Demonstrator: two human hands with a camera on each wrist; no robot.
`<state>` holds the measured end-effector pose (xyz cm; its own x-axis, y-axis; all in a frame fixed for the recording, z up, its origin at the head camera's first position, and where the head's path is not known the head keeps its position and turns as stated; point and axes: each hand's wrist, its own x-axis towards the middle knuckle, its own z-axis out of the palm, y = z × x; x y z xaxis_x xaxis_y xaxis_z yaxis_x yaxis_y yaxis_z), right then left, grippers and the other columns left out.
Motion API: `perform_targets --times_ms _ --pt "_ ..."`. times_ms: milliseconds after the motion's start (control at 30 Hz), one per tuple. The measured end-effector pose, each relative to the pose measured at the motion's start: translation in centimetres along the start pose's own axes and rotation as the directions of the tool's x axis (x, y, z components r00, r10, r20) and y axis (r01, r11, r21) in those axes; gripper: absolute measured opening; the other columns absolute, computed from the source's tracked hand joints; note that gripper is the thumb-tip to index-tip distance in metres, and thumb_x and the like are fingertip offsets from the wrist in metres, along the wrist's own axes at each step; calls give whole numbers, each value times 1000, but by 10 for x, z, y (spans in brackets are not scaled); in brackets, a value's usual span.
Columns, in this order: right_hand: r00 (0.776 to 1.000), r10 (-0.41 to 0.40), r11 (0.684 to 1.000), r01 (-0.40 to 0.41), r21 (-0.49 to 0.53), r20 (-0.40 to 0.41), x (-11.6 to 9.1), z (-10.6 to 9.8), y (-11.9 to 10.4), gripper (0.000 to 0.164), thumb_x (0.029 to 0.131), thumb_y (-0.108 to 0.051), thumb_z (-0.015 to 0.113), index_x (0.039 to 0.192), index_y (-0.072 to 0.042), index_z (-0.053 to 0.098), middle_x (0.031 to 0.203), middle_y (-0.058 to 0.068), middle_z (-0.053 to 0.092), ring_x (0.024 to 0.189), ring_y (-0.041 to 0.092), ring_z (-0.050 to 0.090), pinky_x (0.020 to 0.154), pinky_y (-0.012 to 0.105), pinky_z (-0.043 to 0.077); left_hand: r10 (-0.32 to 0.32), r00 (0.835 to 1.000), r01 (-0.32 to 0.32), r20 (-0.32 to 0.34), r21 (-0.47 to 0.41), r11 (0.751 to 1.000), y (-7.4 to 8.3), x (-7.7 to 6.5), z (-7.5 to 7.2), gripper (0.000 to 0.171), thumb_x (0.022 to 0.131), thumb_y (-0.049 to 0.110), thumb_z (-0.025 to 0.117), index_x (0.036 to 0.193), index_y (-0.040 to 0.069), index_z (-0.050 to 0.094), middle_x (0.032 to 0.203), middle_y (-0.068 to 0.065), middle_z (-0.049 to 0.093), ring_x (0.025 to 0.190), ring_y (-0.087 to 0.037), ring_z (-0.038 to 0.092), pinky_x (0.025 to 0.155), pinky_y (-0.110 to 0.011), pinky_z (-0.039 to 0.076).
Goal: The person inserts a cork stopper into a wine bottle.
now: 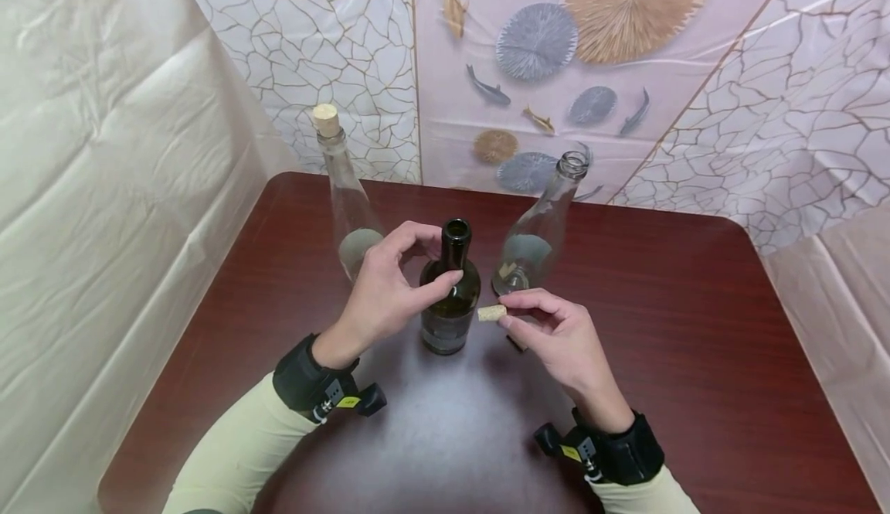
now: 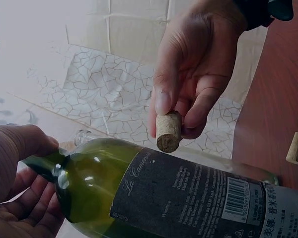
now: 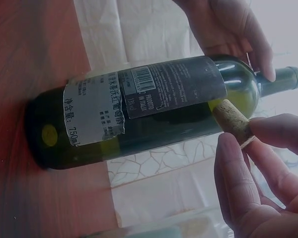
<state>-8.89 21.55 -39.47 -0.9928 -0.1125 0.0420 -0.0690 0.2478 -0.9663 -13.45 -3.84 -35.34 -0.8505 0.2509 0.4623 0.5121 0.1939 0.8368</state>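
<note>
A dark green wine bottle (image 1: pixel 447 321) stands upright on the table, its mouth uncovered. My left hand (image 1: pixel 389 278) holds it around the base of the neck, thumb in front and fingers behind. Between thumb and fingertips, my right hand (image 1: pixel 559 336) pinches a cork (image 1: pixel 492 313) just right of the bottle's shoulder, below mouth height. The right wrist view shows this cork (image 3: pixel 232 121) apart from the glass, in front of the labelled side. In the left wrist view, a second cork (image 2: pixel 295 148) is on the table beyond the bottle's base.
A clear bottle (image 1: pixel 351 205) with a cork (image 1: pixel 325 120) in its mouth stands at the back left. Another clear bottle (image 1: pixel 545 220), uncorked, stands at the back right, close behind my right hand. Patterned sheets hang behind the dark red table (image 1: pixel 660 282).
</note>
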Motion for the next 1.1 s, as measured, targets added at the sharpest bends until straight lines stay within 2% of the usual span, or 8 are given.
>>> perform_targets --times_ms 133,267,400,567,700,833,967,1100 --pt "1000 -2 1000 2 12 8 -1 -1 -2 29 91 -12 81 118 -2 76 115 3 76 95 7 75 79 20 61 11 1000 -11 3 27 1000 1 1 0 40 83 4 85 119 5 67 104 -7 67 97 -16 65 87 -32 60" --pt "1000 -24 998 24 60 7 -4 -2 -4 30 91 -8 81 119 1 75 113 1 76 97 9 75 81 21 62 20 1000 -21 23 50 999 1 1 -1 39 84 5 84 119 6 68 105 -7 68 97 -16 65 87 -29 59" --pt "999 -48 996 47 75 7 -6 -4 -5 28 91 -5 80 118 0 76 113 2 76 98 9 75 81 21 62 57 998 -60 41 89 994 1 2 -1 38 85 6 83 120 5 69 107 -6 70 96 -15 65 86 -29 60" --pt "995 -102 995 102 0 20 -4 -9 -11 24 92 -6 79 116 -2 77 113 1 75 97 8 74 78 20 61 91 995 -95 32 161 982 1 2 -1 38 85 10 84 119 5 69 106 -6 70 96 -15 65 85 -29 58" --pt "989 -141 987 143 -68 32 0 -14 -24 24 92 -6 79 115 -4 78 113 -1 75 97 5 72 76 18 61 97 995 -100 28 174 980 -1 2 0 37 85 11 84 119 4 69 106 -6 70 97 -16 65 86 -28 58" --pt "980 -183 974 191 -123 78 4 -17 -38 25 91 -2 79 115 -6 78 114 6 74 96 4 74 79 19 62 103 994 -107 28 190 976 -2 1 1 38 85 11 84 119 4 69 105 -7 69 97 -18 65 84 -29 58" --pt "964 -227 947 251 -202 136 8 -19 -53 25 92 -2 78 116 -9 79 115 9 74 94 3 74 81 19 62 114 993 -118 29 200 973 -2 1 1 38 85 12 85 118 4 69 106 -7 70 97 -18 65 84 -30 58" --pt "944 -278 891 323 -319 179 13 -21 -70 25 91 -5 79 114 -15 80 112 0 75 92 1 70 74 15 58 126 992 -128 24 207 970 -3 0 0 38 85 12 85 119 4 69 106 -7 71 98 -18 66 85 -31 60"
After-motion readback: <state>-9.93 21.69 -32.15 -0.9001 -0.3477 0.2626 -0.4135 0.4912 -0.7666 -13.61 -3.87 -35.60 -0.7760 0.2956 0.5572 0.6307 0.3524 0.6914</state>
